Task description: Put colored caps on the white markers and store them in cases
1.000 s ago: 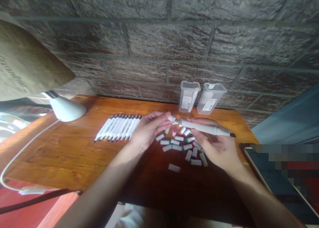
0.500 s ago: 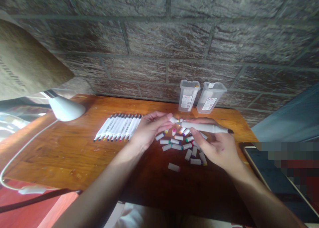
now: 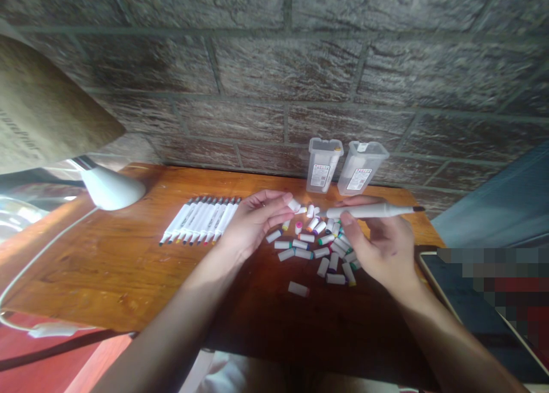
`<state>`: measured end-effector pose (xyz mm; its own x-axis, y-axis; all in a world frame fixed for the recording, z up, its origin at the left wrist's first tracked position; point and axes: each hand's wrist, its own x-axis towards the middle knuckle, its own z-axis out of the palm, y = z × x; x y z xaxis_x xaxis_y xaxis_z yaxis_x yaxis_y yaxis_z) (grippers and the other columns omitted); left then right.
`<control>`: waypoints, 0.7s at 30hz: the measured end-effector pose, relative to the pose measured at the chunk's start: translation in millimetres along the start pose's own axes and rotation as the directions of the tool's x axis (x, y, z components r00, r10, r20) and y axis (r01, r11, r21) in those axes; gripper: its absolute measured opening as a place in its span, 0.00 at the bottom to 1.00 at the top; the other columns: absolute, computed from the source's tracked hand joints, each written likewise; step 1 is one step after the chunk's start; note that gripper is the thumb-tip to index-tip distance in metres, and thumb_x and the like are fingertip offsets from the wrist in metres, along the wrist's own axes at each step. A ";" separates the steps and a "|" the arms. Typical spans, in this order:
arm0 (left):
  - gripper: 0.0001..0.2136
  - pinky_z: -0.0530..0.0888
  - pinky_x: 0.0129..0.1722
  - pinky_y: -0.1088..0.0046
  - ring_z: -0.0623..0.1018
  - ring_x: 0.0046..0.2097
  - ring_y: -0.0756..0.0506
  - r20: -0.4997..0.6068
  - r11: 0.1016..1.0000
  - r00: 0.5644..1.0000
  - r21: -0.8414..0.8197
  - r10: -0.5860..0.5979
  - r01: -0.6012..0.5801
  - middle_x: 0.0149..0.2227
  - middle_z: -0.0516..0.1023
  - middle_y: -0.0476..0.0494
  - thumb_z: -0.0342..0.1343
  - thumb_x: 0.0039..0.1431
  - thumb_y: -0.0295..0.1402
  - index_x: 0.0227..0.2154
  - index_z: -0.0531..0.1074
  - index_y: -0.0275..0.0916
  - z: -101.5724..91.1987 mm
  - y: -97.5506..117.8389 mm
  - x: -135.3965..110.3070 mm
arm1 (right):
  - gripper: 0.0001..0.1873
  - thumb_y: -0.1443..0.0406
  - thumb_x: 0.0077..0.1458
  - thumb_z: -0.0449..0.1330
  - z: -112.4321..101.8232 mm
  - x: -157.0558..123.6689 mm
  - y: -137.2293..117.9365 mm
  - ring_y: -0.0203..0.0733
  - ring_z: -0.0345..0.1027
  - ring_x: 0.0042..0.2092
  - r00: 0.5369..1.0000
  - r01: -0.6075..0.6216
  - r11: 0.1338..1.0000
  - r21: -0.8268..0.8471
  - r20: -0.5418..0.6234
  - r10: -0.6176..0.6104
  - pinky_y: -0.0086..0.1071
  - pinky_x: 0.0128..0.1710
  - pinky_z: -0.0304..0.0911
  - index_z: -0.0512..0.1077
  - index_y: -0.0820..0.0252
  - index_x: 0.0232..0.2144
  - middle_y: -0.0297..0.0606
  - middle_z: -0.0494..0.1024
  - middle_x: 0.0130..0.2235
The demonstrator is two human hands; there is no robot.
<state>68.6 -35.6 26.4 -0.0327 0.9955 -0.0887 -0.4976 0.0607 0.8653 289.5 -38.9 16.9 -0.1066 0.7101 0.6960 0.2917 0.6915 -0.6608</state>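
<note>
My right hand [image 3: 381,247] grips a white marker [image 3: 371,211] that lies almost level, its dark tip pointing right. My left hand [image 3: 255,221] pinches a small white cap [image 3: 294,205] between its fingertips, a short gap away from the marker's left end. Below and between the hands, several loose caps [image 3: 319,247] with coloured ends lie scattered on the wooden table [image 3: 128,267]. One cap [image 3: 298,289] rests apart, nearer to me. A tidy row of uncapped white markers [image 3: 199,219] lies to the left of my left hand.
Two clear plastic marker boxes [image 3: 345,167] stand at the back against the brick wall. A white desk lamp [image 3: 109,187] and its cable sit at the left. A tablet [image 3: 476,307] lies at the right table edge.
My right hand has drawn the marker to the right and slightly up, away from the cap in my left hand. The left hand has stayed almost in place.
</note>
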 end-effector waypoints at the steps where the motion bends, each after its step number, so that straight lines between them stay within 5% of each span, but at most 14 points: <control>1: 0.14 0.81 0.36 0.81 0.83 0.31 0.51 0.004 1.000 1.000 0.000 0.004 -0.004 0.30 0.84 0.47 0.76 0.38 0.31 0.30 0.81 0.35 -0.5 -0.6 0.2 | 0.07 0.64 0.58 0.64 -0.1 0.3 -0.3 0.43 0.76 0.39 1.000 -0.008 1.000 -0.005 -0.012 0.008 0.39 0.44 0.73 0.76 0.53 0.41 0.39 0.81 0.45; 8: 0.16 0.78 0.46 0.76 0.83 0.39 0.49 0.109 0.974 0.979 0.132 0.171 -0.185 0.37 0.86 0.46 0.73 0.44 0.29 0.38 0.82 0.40 -2.9 -7.6 -1.8 | 0.23 0.61 0.57 0.66 1.2 5.0 -0.4 0.38 0.72 0.31 0.979 -0.077 0.997 -0.021 0.188 0.080 0.32 0.34 0.71 0.69 0.54 0.54 0.32 0.77 0.32; 14: 0.16 0.76 0.52 0.69 0.83 0.43 0.46 0.164 0.895 0.939 0.289 0.303 -0.339 0.39 0.85 0.45 0.73 0.44 0.28 0.39 0.81 0.38 2.6 -6.4 -7.0 | 0.10 0.60 0.57 0.65 1.7 8.0 4.1 0.37 0.75 0.33 0.939 -0.106 0.990 -0.095 0.319 0.131 0.25 0.24 0.65 0.73 0.55 0.40 0.34 0.81 0.34; 21: 0.13 0.76 0.50 0.70 0.83 0.42 0.46 0.172 0.876 0.932 0.321 0.320 -0.360 0.38 0.85 0.44 0.72 0.45 0.29 0.36 0.80 0.37 3.3 -5.7 -6.6 | 0.08 0.61 0.59 0.63 1.5 9.7 7.1 0.37 0.76 0.31 0.913 -0.062 0.988 -0.144 0.391 0.114 0.25 0.22 0.64 0.75 0.55 0.41 0.35 0.83 0.35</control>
<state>74.5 -42.3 23.7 -0.0412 0.9593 0.2793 -0.1459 -0.2823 0.9482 289.1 -27.0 18.5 -0.4360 0.7793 0.4501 0.4318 0.6200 -0.6551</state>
